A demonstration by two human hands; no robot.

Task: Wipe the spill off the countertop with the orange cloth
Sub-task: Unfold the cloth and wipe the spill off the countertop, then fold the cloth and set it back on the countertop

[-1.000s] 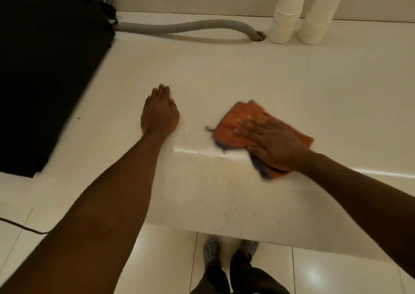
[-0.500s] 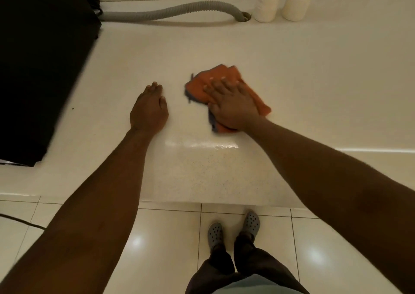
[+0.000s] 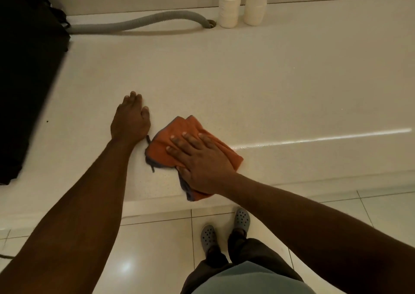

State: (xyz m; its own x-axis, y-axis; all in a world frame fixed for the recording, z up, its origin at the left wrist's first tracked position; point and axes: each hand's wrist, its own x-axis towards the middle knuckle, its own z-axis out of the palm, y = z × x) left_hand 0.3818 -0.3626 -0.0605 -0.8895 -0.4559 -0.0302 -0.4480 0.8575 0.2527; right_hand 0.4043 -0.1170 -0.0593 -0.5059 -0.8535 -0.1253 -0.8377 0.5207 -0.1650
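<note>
The orange cloth (image 3: pixel 179 134), folded with a dark blue-grey edge, lies flat on the pale speckled countertop (image 3: pixel 269 91) close to its front edge. My right hand (image 3: pixel 202 159) presses palm-down on the cloth with fingers spread, covering its near half. My left hand (image 3: pixel 131 118) rests flat on the counter just left of the cloth, holding nothing, fingers together. No spill shows on the counter around the cloth; only a bright streak of reflected light runs to the right.
A black appliance (image 3: pixel 24 80) fills the left side of the counter. A grey corrugated hose (image 3: pixel 139 22) runs along the back to a hole. Two stacks of white paper cups (image 3: pixel 230 8) stand at the back wall. Tiled floor and my grey clogs (image 3: pixel 242 218) show below.
My right hand has slid the cloth back toward the front edge of the counter, after pushing it away and to the left. My left hand has stayed in place.
</note>
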